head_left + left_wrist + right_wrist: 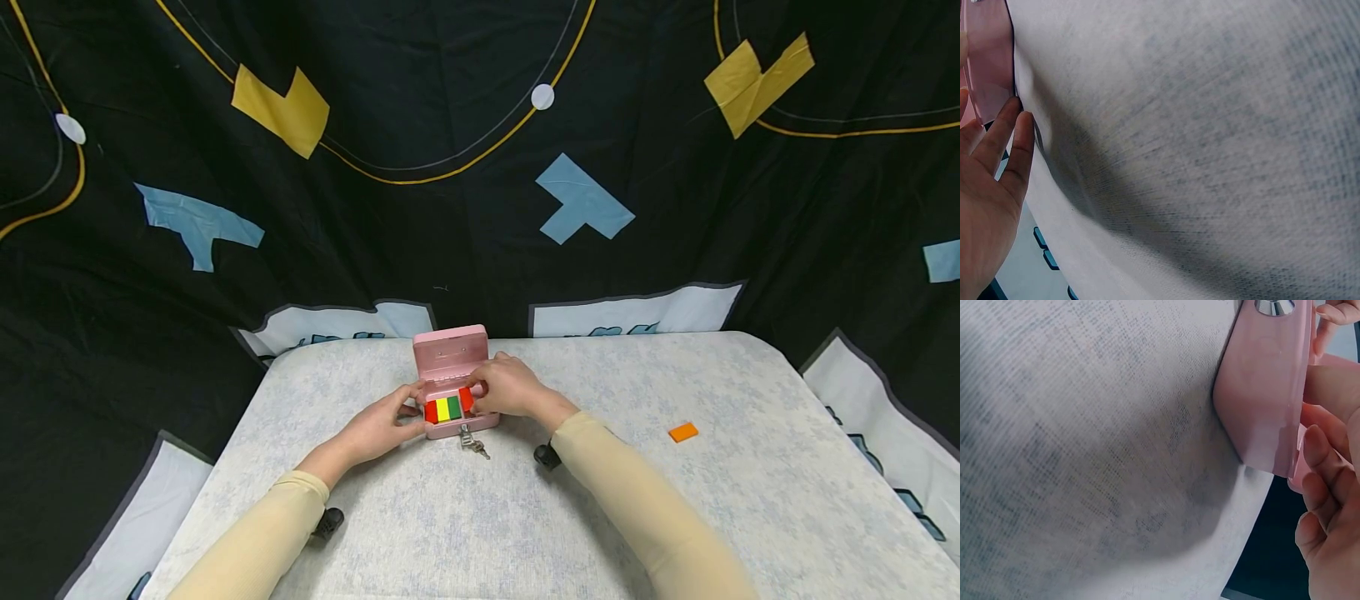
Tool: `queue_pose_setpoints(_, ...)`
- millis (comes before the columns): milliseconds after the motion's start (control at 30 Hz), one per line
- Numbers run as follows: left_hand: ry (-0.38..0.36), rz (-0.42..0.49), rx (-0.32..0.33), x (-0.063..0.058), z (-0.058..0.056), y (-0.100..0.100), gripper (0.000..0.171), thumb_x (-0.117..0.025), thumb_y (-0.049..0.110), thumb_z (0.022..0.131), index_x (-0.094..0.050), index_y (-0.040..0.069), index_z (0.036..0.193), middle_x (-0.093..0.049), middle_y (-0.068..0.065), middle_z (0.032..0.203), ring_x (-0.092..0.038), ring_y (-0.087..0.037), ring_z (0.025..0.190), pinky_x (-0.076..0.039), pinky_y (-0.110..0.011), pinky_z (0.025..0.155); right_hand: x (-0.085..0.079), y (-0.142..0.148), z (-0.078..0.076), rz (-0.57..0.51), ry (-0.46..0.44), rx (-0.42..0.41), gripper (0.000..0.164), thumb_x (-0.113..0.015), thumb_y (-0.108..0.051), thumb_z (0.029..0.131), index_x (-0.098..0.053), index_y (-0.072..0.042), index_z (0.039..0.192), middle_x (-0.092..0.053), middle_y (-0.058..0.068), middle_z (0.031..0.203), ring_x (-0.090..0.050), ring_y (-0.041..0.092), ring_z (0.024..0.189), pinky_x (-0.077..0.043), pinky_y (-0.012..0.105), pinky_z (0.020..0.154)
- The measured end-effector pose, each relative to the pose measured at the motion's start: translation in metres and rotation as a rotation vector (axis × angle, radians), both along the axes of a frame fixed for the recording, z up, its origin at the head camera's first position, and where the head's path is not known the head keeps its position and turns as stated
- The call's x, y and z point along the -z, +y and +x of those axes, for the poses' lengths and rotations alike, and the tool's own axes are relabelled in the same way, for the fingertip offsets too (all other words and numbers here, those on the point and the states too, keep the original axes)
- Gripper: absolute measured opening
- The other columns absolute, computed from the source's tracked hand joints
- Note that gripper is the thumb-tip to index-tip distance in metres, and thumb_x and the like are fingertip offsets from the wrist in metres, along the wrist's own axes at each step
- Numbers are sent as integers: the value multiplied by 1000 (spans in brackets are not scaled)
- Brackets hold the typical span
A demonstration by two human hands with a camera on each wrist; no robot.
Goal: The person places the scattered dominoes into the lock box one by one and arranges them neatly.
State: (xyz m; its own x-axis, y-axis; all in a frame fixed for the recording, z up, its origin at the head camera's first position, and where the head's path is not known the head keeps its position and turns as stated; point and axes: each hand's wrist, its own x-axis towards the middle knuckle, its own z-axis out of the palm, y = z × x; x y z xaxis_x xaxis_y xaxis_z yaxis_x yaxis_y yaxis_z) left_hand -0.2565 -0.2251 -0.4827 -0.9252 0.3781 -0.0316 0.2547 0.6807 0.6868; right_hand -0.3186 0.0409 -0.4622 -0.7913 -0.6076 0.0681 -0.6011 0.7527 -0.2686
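Note:
A small pink metal box stands open near the table's far edge, its lid raised. Over its opening is a bar of joined blocks, coloured red, yellow, green and red. My left hand pinches the bar's left end and my right hand pinches its right end. Keys hang from the lock on the box front. The left wrist view shows two straight fingers beside the pink box. In the right wrist view, curled fingers lie along the box wall under the lock.
An orange flat tile lies on the pale mottled table to the right. A dark patterned cloth hangs behind the table. The wrist cameras' black mounts show under both sleeves.

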Motion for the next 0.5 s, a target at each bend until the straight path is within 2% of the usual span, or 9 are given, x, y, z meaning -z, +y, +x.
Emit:
queue_pose_setpoints(233,0,1,-3,0,0,1,40,-76,36,95,-54,15,121,-34,-3,165,-63,-25,122,-51,-45,100,3,-7,0,32,-26,34,31,-81,-32,85,-79,-23,114,-63,-12,86,-48,15,89,-41,33,82)
queue_pose_setpoints(500,3,-3,-11,-1,0,0,38,-75,36,95,-55,15,119,-35,-3,164,-63,-25,121,-50,-46,100,2,-10,1,49,-33,52,30,-81,-32,85,-79,-23,114,-64,-11,88,-48,16,91,-41,35,86)
